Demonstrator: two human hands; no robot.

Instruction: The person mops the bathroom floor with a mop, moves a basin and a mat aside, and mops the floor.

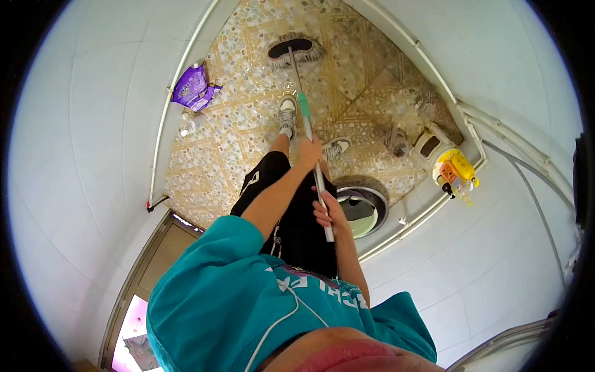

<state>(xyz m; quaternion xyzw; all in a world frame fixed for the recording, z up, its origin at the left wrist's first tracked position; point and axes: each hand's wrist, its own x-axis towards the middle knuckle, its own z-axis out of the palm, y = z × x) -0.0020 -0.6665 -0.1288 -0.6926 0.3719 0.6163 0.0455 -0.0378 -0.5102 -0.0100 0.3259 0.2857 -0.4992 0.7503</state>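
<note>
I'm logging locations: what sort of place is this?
Likely a bathroom or washroom: white pipes run along the pale walls, and a round tub stands on the patterned floor.

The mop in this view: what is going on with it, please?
A person holds the mop: left hand nearer the mop head, right hand near the handle's end. The mop head is on the patterned floor, ahead of the shoes. A round tub stands to the right.
</note>
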